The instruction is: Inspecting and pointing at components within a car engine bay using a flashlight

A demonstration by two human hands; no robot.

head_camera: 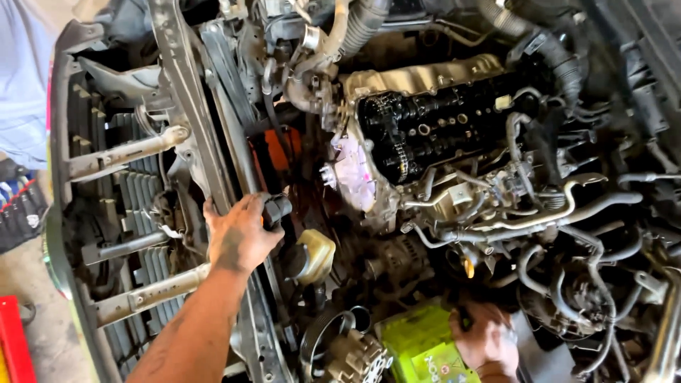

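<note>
The left hand (240, 236) covers most of a black part (277, 208) at the radiator support, so only the part's end shows, and it is not possible to tell what kind of part it is. The right hand (486, 339) is cut by the bottom edge of the picture at the wrist, its fingertips go under dark hoses (567, 284) where they are hidden, and the small dark thing in its grip is too hidden to name. The green-topped battery (418, 344) is also cut by the bottom edge, and the deep places between the engine parts are too dark to read.
</note>
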